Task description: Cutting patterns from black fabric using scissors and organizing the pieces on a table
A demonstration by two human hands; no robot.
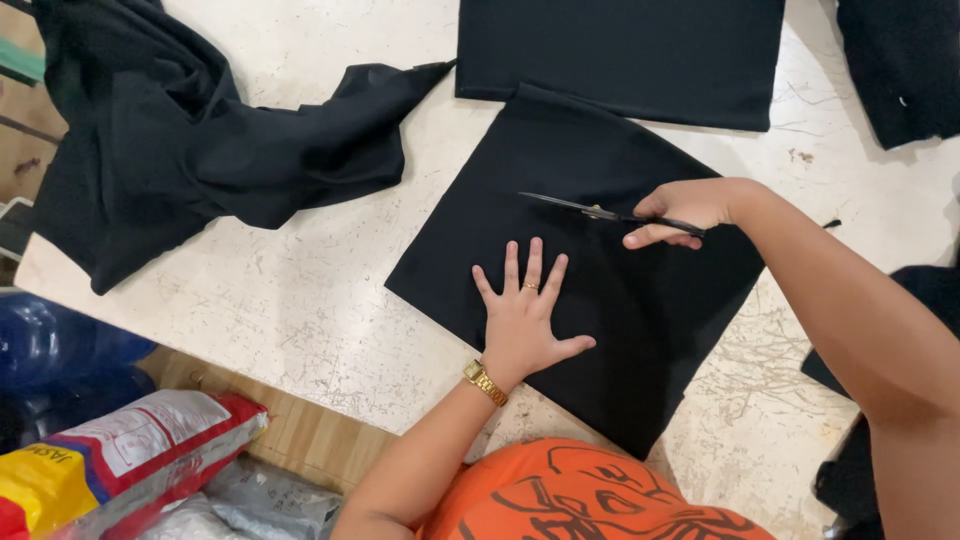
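Observation:
A folded square of black fabric (600, 150) lies cornerwise on the white worktable (300, 290). My left hand (525, 315) rests flat on it, fingers spread, with a ring and a gold watch on the wrist. My right hand (680, 210) grips a pair of black-handled scissors (590, 210) whose blades point left, lying low over the fabric's middle. The blades look nearly closed.
A neat black fabric stack (620, 50) lies at the table's far edge, a crumpled black cloth heap (170, 140) at far left, more black pieces at the right edge (900, 70). Blue plastic (50, 350) and printed sacks (130, 460) sit below the table's near-left edge.

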